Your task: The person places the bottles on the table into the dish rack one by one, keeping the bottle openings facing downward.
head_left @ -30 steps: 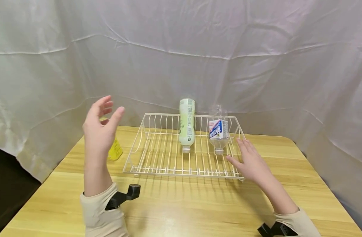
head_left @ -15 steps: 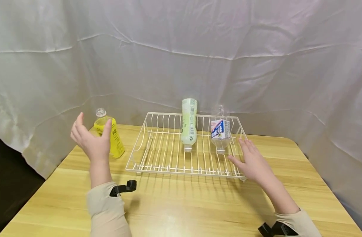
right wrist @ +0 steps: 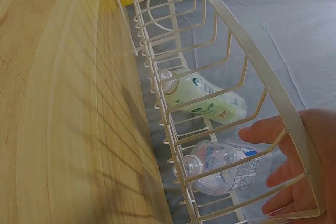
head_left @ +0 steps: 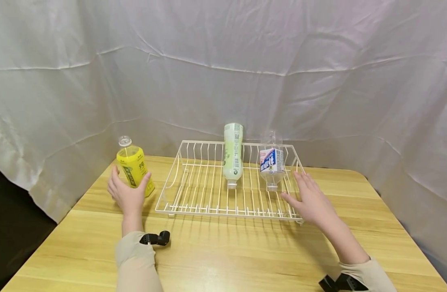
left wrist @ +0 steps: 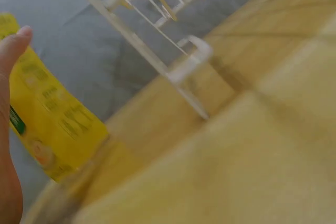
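A yellow-labelled plastic bottle [head_left: 133, 166] stands upright on the table, left of a white wire dish rack [head_left: 208, 211]. My left hand [head_left: 128, 194] is at its near side, thumb to the right and fingers to the left of it. In the left wrist view the thumb [left wrist: 14, 45] overlaps the yellow label. My right hand [head_left: 312, 200] lies at the rack's right side with fingers extended, beside a clear bottle [head_left: 271, 162] with a blue and white label. That bottle and a pale green bottle [head_left: 233, 152] lean in the rack, caps toward me.
The rack stands on a wooden table [head_left: 216, 251], its wire side rising at the right wrist view [right wrist: 252, 66]. A grey cloth [head_left: 208, 73] hangs behind and around the table. Black camera mounts [head_left: 155, 238] sit on both wrists.
My left hand has come down from above, first beside and then to the near side of the yellow bottle, whose label now shows more. The right hand has stayed at the rack.
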A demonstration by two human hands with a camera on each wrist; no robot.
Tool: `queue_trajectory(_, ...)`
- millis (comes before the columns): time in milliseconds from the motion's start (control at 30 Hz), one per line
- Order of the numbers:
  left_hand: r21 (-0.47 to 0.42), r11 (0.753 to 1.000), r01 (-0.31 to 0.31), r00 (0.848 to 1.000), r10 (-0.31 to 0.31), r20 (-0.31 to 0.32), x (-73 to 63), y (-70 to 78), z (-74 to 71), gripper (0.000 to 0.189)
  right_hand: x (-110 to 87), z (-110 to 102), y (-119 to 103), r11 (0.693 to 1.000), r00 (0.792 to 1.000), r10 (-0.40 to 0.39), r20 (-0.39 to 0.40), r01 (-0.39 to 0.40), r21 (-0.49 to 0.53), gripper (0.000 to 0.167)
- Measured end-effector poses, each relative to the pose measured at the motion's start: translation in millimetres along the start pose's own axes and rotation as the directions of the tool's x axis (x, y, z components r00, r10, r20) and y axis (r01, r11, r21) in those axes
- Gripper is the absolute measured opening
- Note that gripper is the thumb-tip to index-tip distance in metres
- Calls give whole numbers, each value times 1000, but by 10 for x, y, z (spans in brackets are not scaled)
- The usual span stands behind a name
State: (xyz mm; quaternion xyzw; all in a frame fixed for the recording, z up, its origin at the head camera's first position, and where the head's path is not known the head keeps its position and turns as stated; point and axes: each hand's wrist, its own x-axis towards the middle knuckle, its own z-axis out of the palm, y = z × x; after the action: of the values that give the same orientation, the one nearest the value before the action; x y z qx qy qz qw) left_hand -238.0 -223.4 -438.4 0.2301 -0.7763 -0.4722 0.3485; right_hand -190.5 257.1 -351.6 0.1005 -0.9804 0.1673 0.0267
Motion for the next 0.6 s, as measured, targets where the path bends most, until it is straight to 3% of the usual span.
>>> queue_trajectory(133, 131, 988, 76, 994, -86, 69, -18, -97, 12, 110, 3, 6, 1, 1000, 1000, -4, -6, 4, -5, 92)
queue_trajectory(267, 245, 963, 112, 980, -148, 132, -25, -177, 23, 113, 5, 10, 3, 1000, 1000, -7, -9, 7, -5, 92)
queue_trajectory(600, 415, 906, 82, 955, -191, 229, -69, -226, 20, 93, 4, 9, 12, 1000, 1000, -17, -15, 17, -5, 90)
